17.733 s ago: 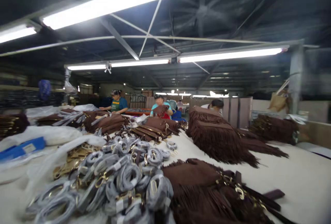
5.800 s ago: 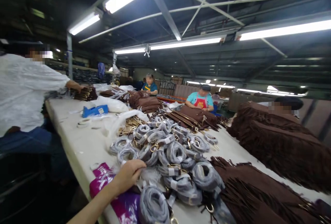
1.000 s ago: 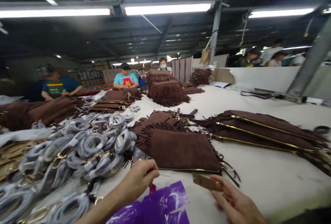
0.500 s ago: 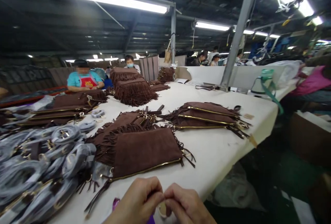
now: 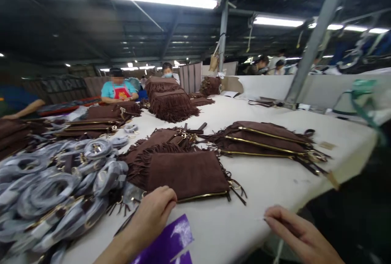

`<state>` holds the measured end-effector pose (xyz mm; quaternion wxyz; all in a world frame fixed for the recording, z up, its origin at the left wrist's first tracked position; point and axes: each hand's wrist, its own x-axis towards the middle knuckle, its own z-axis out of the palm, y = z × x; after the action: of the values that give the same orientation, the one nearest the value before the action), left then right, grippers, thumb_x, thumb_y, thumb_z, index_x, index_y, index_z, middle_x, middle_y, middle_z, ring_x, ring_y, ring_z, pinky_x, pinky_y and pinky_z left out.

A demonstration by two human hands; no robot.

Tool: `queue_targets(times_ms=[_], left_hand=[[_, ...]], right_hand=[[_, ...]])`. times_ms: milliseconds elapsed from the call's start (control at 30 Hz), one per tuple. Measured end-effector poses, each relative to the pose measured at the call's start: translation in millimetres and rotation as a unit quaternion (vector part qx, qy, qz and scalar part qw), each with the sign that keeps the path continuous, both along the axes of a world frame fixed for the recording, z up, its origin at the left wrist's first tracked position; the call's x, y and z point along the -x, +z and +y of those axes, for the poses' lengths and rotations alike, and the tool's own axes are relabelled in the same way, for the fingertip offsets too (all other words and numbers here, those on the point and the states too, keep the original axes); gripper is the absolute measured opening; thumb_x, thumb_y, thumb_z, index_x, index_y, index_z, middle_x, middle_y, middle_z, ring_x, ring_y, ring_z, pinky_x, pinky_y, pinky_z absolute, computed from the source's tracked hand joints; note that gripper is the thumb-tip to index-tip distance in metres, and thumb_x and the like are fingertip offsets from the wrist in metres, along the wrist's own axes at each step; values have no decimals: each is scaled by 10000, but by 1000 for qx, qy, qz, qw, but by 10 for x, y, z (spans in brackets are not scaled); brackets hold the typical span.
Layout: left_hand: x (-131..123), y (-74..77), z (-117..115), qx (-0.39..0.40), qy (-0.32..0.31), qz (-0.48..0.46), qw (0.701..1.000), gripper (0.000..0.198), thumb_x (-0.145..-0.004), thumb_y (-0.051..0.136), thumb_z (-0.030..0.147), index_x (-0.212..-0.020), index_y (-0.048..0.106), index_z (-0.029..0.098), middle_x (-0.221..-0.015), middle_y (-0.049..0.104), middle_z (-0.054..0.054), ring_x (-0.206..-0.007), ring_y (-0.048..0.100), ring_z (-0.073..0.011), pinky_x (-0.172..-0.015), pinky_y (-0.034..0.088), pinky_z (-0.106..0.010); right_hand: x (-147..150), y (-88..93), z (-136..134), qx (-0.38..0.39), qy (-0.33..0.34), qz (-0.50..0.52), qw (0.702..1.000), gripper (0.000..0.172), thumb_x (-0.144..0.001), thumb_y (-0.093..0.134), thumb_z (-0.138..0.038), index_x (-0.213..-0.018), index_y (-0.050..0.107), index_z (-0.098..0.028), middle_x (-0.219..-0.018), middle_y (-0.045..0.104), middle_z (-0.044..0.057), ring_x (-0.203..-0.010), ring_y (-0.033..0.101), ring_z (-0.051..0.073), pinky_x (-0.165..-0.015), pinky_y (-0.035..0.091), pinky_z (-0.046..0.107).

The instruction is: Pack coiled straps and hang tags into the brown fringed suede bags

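Our big white worktop [image 5: 275, 182] holds lots of brown things. Our brown fringed bag [image 5: 186, 174] lies flat near the front edge, with its gold zipper side toward us. More brown bags [image 5: 265, 138] lie in a stack toward the right edge. A heap of grey wrapped straps [image 5: 55, 178] fills the left side.

What could go wrong? We think the bag could slide off the front edge if we tug it too hard, because it lies so close to that edge. We also think its fringe could catch on the gold rings in the strap heap just beside it.

Our left hand [image 5: 152, 213] is curled, with its fingers bent down at the bag's near left corner, where it seems to touch the zipper end. A purple plastic bag [image 5: 166, 243] lies just under our wrist.

Our right hand [image 5: 293, 227] is at the front edge, half open. It seems to pinch something thin, but we cannot tell what.
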<state>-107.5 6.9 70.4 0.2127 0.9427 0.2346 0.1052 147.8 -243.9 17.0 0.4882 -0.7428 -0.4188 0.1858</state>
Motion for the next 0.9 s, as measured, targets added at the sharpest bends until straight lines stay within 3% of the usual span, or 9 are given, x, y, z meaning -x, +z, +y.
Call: queue_targets(times_ms=[100, 200, 300, 367, 467, 567, 633, 733, 900], left_hand=[[-475, 7, -211, -26, -77, 1, 997, 135, -888, 456, 185, -856, 587, 197, -945, 618, -68, -911, 535, -225, -778, 393, -329], [-1063, -54, -486, -80, -148, -6, 986, 167, -835, 548, 197, -996, 590, 192, -1083, 598, -101, -1006, 504, -268, -852, 399, -391], [-1542, -172, -608, -147, -147, 23, 978, 225, -822, 531, 147, -1040, 587, 147, -1107, 585, -157, -1030, 500, -310, -849, 403, -442], [-1711, -234, -560, -172, -126, 39, 976, 227, -845, 439, 83, -999, 600, 129, -1073, 591, -177, -1014, 512, -315, -825, 409, -441], [-1731, -246, -333, -147, -78, 7, 986, 252, -828, 380, 24, -907, 593, 133, -1021, 595, -168, -974, 527, -296, -790, 413, -400], [-1592, -168, -36, -22, -28, -111, 993, 186, -823, 390, 58, -805, 542, 162, -869, 587, -95, -824, 530, -228, -726, 404, -327], [-1483, -96, 129, 106, -20, -208, 972, 141, -851, 404, 145, -782, 523, 178, -781, 566, -41, -750, 513, -191, -704, 396, -292], [-1350, -13, 252, 260, -13, -303, 917, 120, -835, 486, 270, -810, 559, 179, -771, 570, -9, -764, 511, -174, -737, 394, -269], [-1216, -79, 160, 348, -18, -356, 867, 186, -796, 614, 359, -785, 606, 174, -751, 573, 0, -755, 500, -157, -730, 384, -250]], right_hand=[[6, 192, 85, -34, -41, 3, 999, 497, -785, 564, -683, -682, 625, -200, -612, 478, -10, -599, 474, 152, -542, 418, 227], [91, 246, 135, -31, -33, 23, 999, 491, -817, 538, -667, -691, 593, -195, -611, 437, -29, -590, 440, 133, -532, 376, 221], [171, 227, 96, -12, -4, 38, 999, 448, -857, 510, -621, -713, 575, -202, -622, 435, -32, -606, 441, 138, -548, 374, 228], [171, 203, 32, -3, 6, 41, 999, 432, -867, 504, -600, -719, 574, -200, -624, 443, -29, -613, 444, 141, -562, 378, 235], [68, 135, -61, -7, -4, 51, 999, 436, -860, 523, -598, -720, 581, -190, -640, 473, -21, -627, 453, 139, -580, 384, 235], [-76, 40, -54, -10, 3, 99, 995, 503, -824, 521, -680, -734, 563, -187, -606, 441, -38, -518, 372, 102, -479, 314, 218], [-118, 21, 45, -15, 24, 119, 992, 534, -810, 508, -717, -747, 558, -189, -595, 413, -50, -478, 307, 84, -441, 254, 210], [-47, 119, 312, -56, 61, 102, 991, 481, -832, 531, -669, -769, 580, -194, -670, 480, -26, -534, 365, 93, -484, 303, 206], [163, 263, 823, -110, 143, 79, 980, 363, -851, 551, -575, -794, 614, -222, -999, 630, 52, -603, 528, 126, -546, 426, 239]])
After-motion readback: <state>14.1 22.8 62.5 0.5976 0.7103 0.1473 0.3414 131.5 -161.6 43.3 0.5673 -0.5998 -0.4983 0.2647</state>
